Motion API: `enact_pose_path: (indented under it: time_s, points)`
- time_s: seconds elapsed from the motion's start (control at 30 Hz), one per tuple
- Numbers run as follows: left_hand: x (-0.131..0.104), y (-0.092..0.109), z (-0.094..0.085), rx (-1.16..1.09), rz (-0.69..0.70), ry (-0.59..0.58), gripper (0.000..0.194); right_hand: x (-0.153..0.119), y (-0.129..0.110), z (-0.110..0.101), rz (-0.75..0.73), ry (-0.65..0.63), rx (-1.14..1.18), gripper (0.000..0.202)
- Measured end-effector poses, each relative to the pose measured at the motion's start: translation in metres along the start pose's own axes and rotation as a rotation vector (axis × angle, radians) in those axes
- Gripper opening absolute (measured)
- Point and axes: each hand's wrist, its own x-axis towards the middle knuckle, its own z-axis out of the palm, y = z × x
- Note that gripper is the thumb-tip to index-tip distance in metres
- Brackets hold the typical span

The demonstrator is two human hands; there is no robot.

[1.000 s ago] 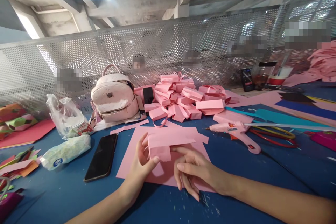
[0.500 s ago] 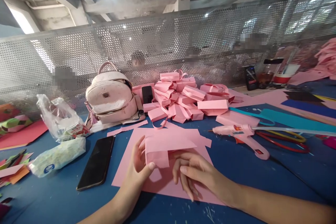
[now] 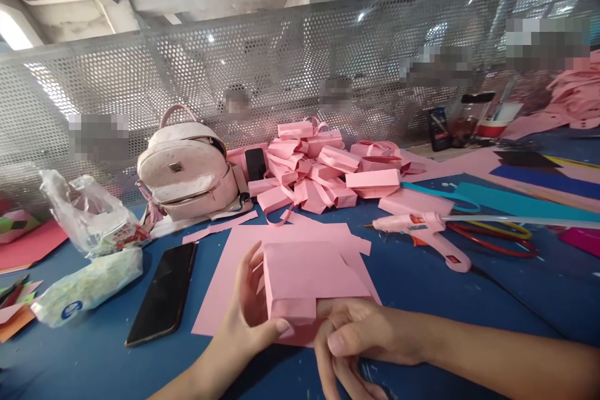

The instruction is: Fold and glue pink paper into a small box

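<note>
Blue table (image 3: 103, 362) fills the lower view. Clock centred on the work: pile of folded pink paper (image 3: 323, 172) at 12, pale pink backpack (image 3: 187, 169) at 10-11, flat pink sheet (image 3: 220, 294) on table. Pink paper box (image 3: 314, 272) dead centre, over the sheet; left hand (image 3: 250, 319) clamped on its 9 o'clock end. Right hand (image 3: 360, 331) at 4, fingertips hidden, can't tell if gripping. Glue gun (image 3: 422, 228) at 2, phone (image 3: 162, 297) at 9.
</note>
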Motion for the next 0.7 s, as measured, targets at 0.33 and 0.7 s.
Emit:
enact_pose_path:
  time_s: [0.33,0.7]
  points:
    - [0.001,0.014,-0.009,-0.145,-0.215,0.143,0.084,-0.002,0.01,-0.006,-0.143,0.198,-0.147,0.052]
    - [0.014,0.023,-0.021,-0.472,-0.413,0.039,0.069,-0.004,0.008,-0.015,-0.612,1.026,-0.995,0.026]
